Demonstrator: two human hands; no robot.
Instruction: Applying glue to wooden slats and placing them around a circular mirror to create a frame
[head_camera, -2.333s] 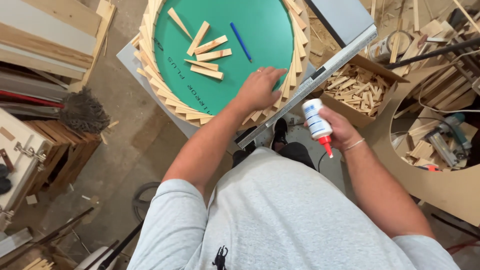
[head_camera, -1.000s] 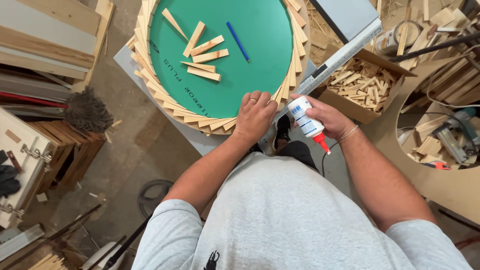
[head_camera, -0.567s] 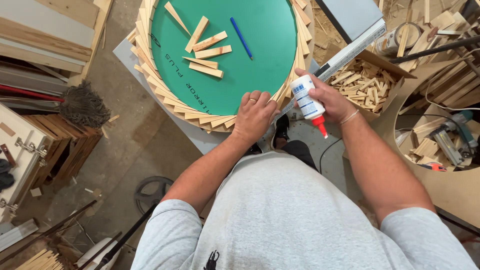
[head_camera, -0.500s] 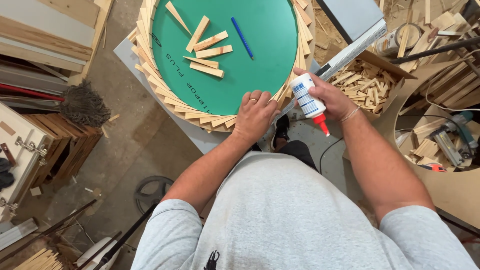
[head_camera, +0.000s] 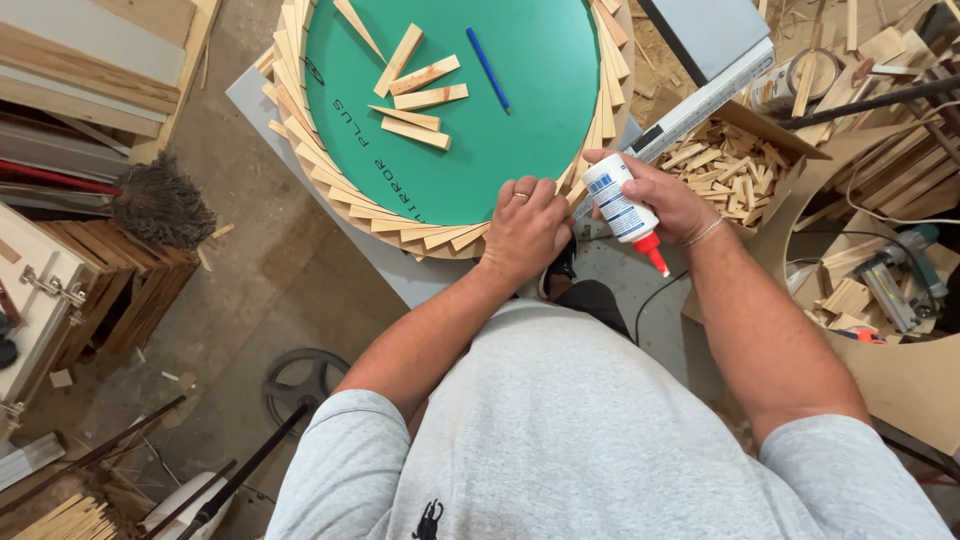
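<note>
We see left hand flat, fingers spread, pressing wood strips at near rim of green disc. Right hand grasps white glue bottle, blue label, red nozzle pointing down-right; bottle now nearer disc than before. Beyond, cardboard box of offcuts.

Blue pencil on disc; broom head left; cardboard box of offcuts right.

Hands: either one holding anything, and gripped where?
Right hand grips a white glue bottle around its body, red nozzle pointing down. Left hand holds nothing; it presses flat on the wooden wedge ring at the green disc's edge.
</note>
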